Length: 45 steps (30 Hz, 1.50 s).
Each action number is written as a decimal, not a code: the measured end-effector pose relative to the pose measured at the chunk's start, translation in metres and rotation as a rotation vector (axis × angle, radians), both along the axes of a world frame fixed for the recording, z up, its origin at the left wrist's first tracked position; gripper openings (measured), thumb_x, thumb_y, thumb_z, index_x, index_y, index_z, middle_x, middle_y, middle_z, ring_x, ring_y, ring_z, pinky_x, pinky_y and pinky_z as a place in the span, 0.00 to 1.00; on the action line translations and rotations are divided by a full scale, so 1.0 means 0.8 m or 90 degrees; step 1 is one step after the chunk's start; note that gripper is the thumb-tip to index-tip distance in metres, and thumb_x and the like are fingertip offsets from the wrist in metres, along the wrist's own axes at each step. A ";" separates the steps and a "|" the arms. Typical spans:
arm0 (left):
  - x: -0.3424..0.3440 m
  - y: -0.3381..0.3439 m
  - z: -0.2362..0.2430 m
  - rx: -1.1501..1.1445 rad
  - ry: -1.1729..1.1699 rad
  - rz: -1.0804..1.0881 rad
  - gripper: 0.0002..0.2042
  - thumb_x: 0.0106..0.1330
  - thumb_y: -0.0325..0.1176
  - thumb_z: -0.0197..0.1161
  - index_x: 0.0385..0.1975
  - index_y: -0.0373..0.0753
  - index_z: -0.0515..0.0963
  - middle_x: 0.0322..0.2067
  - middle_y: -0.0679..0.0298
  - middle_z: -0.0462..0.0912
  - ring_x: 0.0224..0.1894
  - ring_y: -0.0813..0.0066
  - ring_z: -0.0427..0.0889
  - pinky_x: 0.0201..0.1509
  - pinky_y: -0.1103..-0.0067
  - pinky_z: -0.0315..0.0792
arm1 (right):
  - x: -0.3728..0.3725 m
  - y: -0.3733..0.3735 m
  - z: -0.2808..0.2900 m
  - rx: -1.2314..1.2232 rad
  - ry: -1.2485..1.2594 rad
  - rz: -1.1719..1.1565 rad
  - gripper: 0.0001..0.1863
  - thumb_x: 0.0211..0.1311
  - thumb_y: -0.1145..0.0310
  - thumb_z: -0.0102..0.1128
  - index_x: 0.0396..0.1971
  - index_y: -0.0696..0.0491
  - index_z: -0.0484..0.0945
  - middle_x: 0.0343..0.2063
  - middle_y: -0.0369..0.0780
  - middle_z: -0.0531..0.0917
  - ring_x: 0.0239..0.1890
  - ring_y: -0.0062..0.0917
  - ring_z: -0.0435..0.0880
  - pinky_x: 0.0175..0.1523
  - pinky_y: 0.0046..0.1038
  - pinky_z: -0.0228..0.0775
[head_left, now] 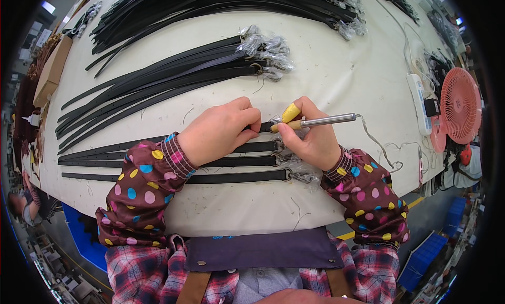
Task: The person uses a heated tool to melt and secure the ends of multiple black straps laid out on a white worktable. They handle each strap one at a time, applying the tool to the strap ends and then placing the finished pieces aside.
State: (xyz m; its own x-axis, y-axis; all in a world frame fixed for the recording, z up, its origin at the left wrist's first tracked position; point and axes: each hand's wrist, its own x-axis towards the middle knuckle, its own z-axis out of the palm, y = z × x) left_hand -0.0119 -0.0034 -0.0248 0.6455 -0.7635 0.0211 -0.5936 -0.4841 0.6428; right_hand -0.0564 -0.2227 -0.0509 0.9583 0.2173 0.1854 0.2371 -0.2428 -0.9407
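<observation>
**A pen-like tool held at the ring end of a black strap**

Seen from above, a person in polka-dot sleeve covers leans over a pale tabletop. The black strap lies between the two hands, its buckle-like end toward the right. The left hand has its fingers pinched together on the strap, just short of that end. The right hand has its fingers clamped around the pen-like tool, which has a wooden grip, a metal barrel and a trailing cord; one finger wears a yellow cover. The tip points left at the strap's end, but the fingers crowd the view, so whether it touches cannot be told.

As for progress, one strap appears to be mid-work. Three similar straps lie in a row nearer the person, metal rings to the right. Beyond the hands lies a bundle of straps, its hardware in clear plastic, and farther off a larger heap. Nothing visible shows which of these are finished and which are waiting. At right stand a pink fan and a white power strip.
</observation>
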 end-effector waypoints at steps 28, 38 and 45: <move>0.009 -0.006 0.011 -0.079 0.281 0.065 0.06 0.67 0.26 0.59 0.33 0.33 0.70 0.26 0.63 0.77 0.24 0.81 0.79 0.28 0.83 0.76 | 0.001 0.001 -0.003 -0.038 -0.019 0.004 0.10 0.54 0.71 0.65 0.29 0.56 0.70 0.23 0.40 0.75 0.25 0.28 0.75 0.31 0.28 0.67; 0.007 -0.007 0.003 -0.144 0.340 0.119 0.07 0.67 0.28 0.60 0.33 0.34 0.70 0.25 0.61 0.77 0.21 0.75 0.79 0.25 0.79 0.73 | 0.001 0.001 0.000 -0.046 -0.027 -0.001 0.10 0.55 0.72 0.64 0.30 0.57 0.70 0.23 0.40 0.75 0.25 0.26 0.76 0.31 0.26 0.68; 0.006 -0.014 -0.003 -0.094 0.139 0.078 0.09 0.63 0.30 0.65 0.36 0.34 0.72 0.27 0.61 0.78 0.26 0.75 0.79 0.30 0.78 0.72 | -0.001 0.000 -0.001 0.041 -0.050 -0.047 0.10 0.56 0.75 0.64 0.32 0.57 0.69 0.24 0.37 0.76 0.26 0.18 0.75 0.32 0.22 0.69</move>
